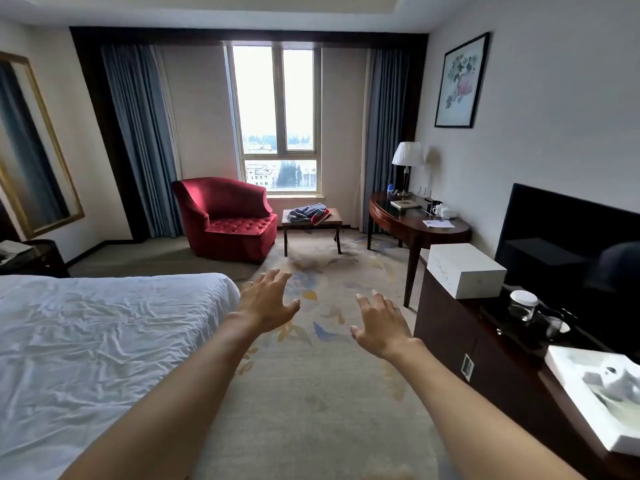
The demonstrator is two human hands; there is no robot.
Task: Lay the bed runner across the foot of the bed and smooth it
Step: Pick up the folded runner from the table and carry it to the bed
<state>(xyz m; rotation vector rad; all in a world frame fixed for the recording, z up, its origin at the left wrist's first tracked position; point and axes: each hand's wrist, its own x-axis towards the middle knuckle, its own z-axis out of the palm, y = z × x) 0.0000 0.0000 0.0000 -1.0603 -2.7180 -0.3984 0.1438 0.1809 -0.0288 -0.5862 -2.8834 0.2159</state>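
Stretched forward nearest the lens: two bare forearms, alongside the bed (104, 323). Shows only rumpled white sheet there, nothing across the foot yet. Hovers just off the bed's foot corner: left grip (268, 303), fingers spread, released. Lies bunched well beyond the bed: blue-and-red cloth, likely the bed runner (309, 213), heaped along the low table (336, 220), true long axis unreadable. Hangs farther from the bed: right grip (381, 327), equally empty. Presumably both left free for fetching it.
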